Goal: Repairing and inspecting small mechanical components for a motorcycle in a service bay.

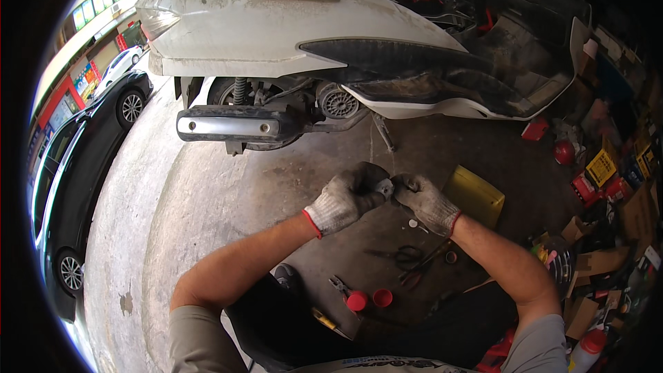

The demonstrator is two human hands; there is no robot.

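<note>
Both my hands wear dirty white knit gloves with red cuffs, and they meet in front of me above the floor. My left hand [347, 200] is closed, pinching a small whitish-grey piece [385, 188] between thumb and fingers; its kind is too small to tell. Right beside that piece, my right hand [427, 204] has its fingers pressed together, and whatever they hold is hidden. Beneath my right hand, a small white disc [413, 223] lies on the floor. Beyond both hands stands a dusty white scooter [242, 27], its silver-and-black muffler [228, 125] facing me.
A yellow container [475, 195] sits right of my hands. Nearer lie black-handled scissors [409, 255], a dark ring [451, 257], pliers [338, 284], a red cap [357, 301] and a yellow-handled tool [322, 319]. Boxes [602, 167] and clutter crowd the right; a black car [90, 166] stands left.
</note>
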